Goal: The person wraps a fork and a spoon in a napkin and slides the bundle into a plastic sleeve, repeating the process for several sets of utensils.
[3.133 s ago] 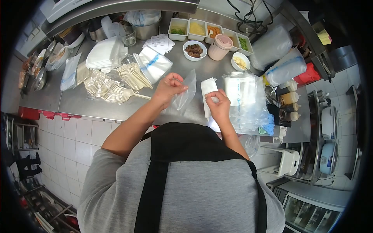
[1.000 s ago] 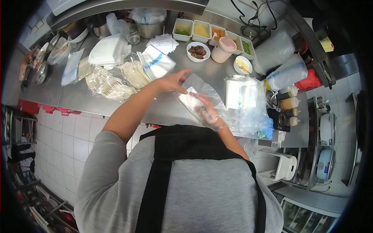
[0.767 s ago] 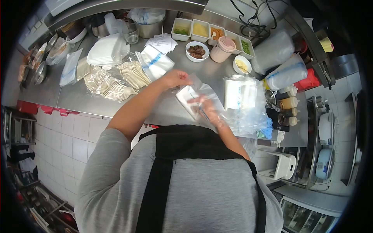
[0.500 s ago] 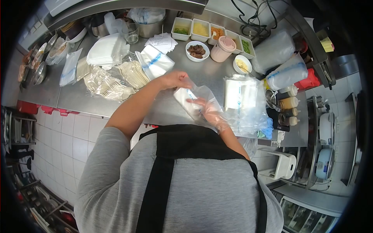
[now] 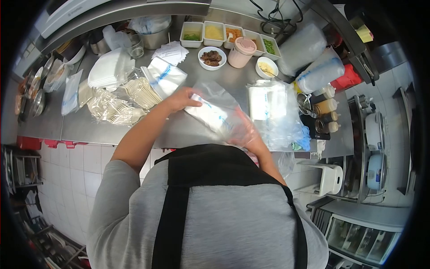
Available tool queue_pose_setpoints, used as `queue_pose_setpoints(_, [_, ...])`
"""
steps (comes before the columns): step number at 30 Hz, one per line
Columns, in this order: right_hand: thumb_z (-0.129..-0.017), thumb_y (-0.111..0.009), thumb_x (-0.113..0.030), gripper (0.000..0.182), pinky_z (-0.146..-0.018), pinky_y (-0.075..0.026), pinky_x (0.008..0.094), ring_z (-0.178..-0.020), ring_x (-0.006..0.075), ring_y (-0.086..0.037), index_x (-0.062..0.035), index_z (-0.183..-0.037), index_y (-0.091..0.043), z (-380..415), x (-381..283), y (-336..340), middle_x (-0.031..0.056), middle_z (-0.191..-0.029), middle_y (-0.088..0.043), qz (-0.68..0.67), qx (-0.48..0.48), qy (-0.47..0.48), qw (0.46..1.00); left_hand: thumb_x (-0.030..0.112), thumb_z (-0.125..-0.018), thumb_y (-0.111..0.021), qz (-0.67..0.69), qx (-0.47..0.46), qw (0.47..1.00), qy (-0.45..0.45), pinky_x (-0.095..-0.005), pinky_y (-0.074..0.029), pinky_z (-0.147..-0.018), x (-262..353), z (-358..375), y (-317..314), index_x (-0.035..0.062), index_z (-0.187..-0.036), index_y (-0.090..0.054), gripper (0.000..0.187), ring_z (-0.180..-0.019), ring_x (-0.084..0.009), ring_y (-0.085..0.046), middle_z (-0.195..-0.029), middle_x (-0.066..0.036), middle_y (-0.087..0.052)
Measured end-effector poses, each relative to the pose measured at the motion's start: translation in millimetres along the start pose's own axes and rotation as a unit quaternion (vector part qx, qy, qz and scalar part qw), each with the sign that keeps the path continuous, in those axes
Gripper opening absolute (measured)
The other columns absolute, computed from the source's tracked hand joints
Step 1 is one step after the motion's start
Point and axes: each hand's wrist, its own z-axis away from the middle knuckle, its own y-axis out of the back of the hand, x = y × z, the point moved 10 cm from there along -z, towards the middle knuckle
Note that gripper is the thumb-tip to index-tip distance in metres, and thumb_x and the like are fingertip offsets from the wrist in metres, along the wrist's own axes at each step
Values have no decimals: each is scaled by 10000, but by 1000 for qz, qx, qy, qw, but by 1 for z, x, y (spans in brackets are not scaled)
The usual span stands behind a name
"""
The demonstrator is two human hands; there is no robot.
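A clear plastic bag spans the gap between my hands at the counter's front, with a white packet with blue print in it. My left hand is closed on the far left end of the bag and packet, thumb on top. Around the bag's near right end is my right hand, its fingers partly seen through the film. Just right of it lies a pile of white packets in clear plastic. Wrapped wooden cutlery and another white packet with blue print lie left of my left hand.
On the steel counter stand a bowl of brown meat, a pink lidded cup and a small bowl with a spoon. Food tubs line the back. Sauce bottles stand right; white foam containers are left.
My left hand has moved from the bag's upper edge down onto the packet's end. My right hand has drawn back from over the packet towards the bag's near end. The view has shifted slightly.
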Motion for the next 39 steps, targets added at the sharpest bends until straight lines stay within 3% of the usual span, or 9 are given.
queue_pose_setpoints(4, [-548,-840,-93,1031,-944,-441,381,-1204,241,-485,-148,-1444,-334,62,22,79,94,-1371,-445,-75,66,-190,977,172,-748,-783,-15,4,1000,-5,-252,-456,-782,5,-8,17,38,-1062,-651,367,-882,-106,-580,-947,-55,-650])
queue_pose_setpoints(7, [-552,-837,-99,829,-946,-436,405,-1196,241,-489,-125,-1311,-504,71,26,147,96,-1362,-459,-8,189,-105,976,167,-748,-783,-90,-32,995,-12,-251,-457,-798,39,-9,8,43,-1062,-651,363,-911,-100,-577,-958,-54,-649])
queue_pose_setpoints(10, [-601,-838,-135,468,-946,-432,417,-1152,246,-514,-100,-1033,-661,28,-65,130,77,-1326,-487,172,101,127,972,144,-762,-771,-123,-104,986,-35,-258,-461,-820,71,-18,-33,47,-1091,-641,368,-943,-100,-579,-967,-46,-645])
queue_pose_setpoints(15, [-708,-721,7,193,-848,-475,320,-967,149,-580,-69,-883,-691,-24,-55,107,60,-1105,-617,48,59,34,997,115,-802,-732,-63,-214,965,-140,-268,-465,-857,126,-46,-100,79,-1232,-559,465,-971,-120,-594,-1002,-42,-642])
queue_pose_setpoints(20, [-828,-617,20,160,-679,-495,231,-712,86,-618,-19,-970,-681,-23,22,208,9,-744,-656,-52,230,-80,969,192,-817,-723,-130,-58,976,-168,-349,-456,-948,163,-65,-80,165,-1414,-366,696,-1137,-216,-532,-1336,-103,-472])
queue_pose_setpoints(22, [-831,-666,-98,201,-781,-502,303,-846,176,-643,-77,-1029,-690,-17,46,236,89,-934,-680,226,217,-172,934,200,-814,-723,-176,-17,961,-214,-380,-445,-976,161,-56,-75,161,-1414,-370,698,-1221,-247,-475,-1399,-105,-401])
queue_pose_setpoints(25, [-819,-692,-243,311,-927,-441,418,-1110,300,-565,-203,-1127,-679,-11,24,236,130,-1235,-582,473,325,-23,818,190,-802,-725,-229,12,953,-197,-417,-420,-1014,134,-36,-64,156,-1399,-393,684,-1276,-291,-426,-1426,-121,-372])
queue_pose_setpoints(34, [-879,-518,-544,610,-1059,-161,672,-1438,375,-110,-310,-1429,-396,-45,80,104,93,-1556,-209,528,115,-24,841,178,-793,-706,-257,22,945,-202,-399,-405,-1025,73,58,-82,115,-1267,-540,506,-1205,-332,-484,-1336,-126,-475])
queue_pose_setpoints(39, [-829,-591,-547,595,-1049,-199,649,-1406,385,-193,-254,-1342,-522,-52,71,111,126,-1508,-298,522,104,-55,845,162,-777,-713,-225,103,957,-150,-391,-424,-993,65,101,-31,134,-1241,-566,487,-1204,-309,-493,-1302,-123,-509])
